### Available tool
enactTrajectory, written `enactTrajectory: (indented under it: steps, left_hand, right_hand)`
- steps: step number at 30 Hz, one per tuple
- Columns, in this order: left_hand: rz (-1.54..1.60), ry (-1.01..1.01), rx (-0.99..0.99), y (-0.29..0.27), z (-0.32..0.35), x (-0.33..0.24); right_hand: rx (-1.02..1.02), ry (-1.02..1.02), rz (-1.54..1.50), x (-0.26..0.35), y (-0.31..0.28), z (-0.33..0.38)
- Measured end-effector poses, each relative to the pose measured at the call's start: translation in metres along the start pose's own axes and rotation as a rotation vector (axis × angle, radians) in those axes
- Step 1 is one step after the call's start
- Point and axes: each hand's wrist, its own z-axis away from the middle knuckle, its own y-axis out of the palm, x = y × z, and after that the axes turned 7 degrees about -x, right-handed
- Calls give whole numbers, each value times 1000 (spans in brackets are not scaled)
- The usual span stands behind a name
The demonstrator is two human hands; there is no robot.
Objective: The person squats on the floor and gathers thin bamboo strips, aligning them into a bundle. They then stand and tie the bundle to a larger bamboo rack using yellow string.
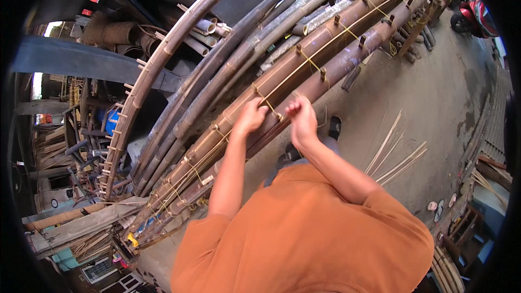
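Two long bamboo poles run side by side diagonally in front of me, a far brown pole (316, 42) and a near pole (343, 61). Short dark pegs (322, 74) stick up from both. Yellow cord (310, 61) crosses between the poles at several spots, and a thin pale strip (300, 71) lies along them. My left hand (251, 116) rests over the far pole beside a cord crossing, its fingers curled closed. Above the near pole, my right hand (302, 118) is closed with fingers folded inward. What either hand holds is too small or hidden to make out.
A curved bamboo pole with light pegs (157, 68) rises on the left, with stacked dark poles (230, 57) beyond the work. Loose bamboo strips (399, 158) lie on the concrete floor to the right. A red motor scooter (478, 17) stands far right.
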Motion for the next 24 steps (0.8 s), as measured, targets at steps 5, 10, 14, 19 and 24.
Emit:
enactTrajectory:
  steps: [5, 10, 14, 19, 24]
  left_hand:
    - [73, 78, -299, 35, 4, 12]
    - [-56, -69, -321, 23, 10, -31]
    - [-122, -49, -413, 32, 8, 8]
    - [-126, -89, -416, 29, 13, -32]
    - [378, 64, -460, -6, -23, -63]
  right_hand:
    - [1212, -163, 1197, -16, 122, 5]
    - [686, -760, 2227, -11, 106, -103]
    - [889, 140, 907, 37, 122, -43]
    - [1246, -244, 1589, 52, -28, 34]
    - [1141, -409, 1601, 9, -72, 9]
